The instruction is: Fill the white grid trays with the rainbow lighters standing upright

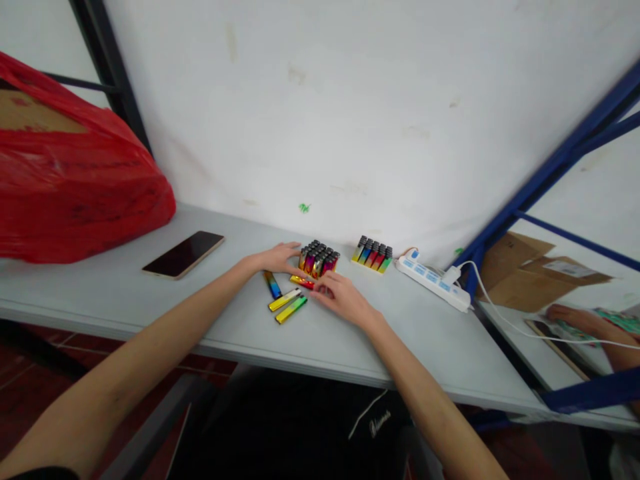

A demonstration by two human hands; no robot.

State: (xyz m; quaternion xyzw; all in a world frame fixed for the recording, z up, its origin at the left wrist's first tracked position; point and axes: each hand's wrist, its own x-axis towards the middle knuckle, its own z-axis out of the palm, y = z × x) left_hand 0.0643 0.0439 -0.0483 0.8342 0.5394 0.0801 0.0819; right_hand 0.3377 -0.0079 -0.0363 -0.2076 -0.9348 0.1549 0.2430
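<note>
My left hand (279, 258) lies at the left side of a cluster of upright lighters (319, 260) with black tops. Its fingers are stretched and apart, the tips close to the cluster; contact is hard to make out. In front of the cluster, a red and yellow lighter (301, 281) lies on its side. My right hand (341, 295) has its fingers closed at that lighter's right end, partly covering it. Loose on the table between my arms are a blue lighter (273, 285), a silver and yellow lighter (285, 300) and a green and yellow lighter (291, 310).
A second block of upright lighters (373, 255) stands by the wall, beside a white power strip (433, 283). Left on the grey table (240, 247) are a phone (184, 254) and a red bag (85, 193). Beyond the blue frame (550, 170), another person's hand (575, 317) rests near cardboard.
</note>
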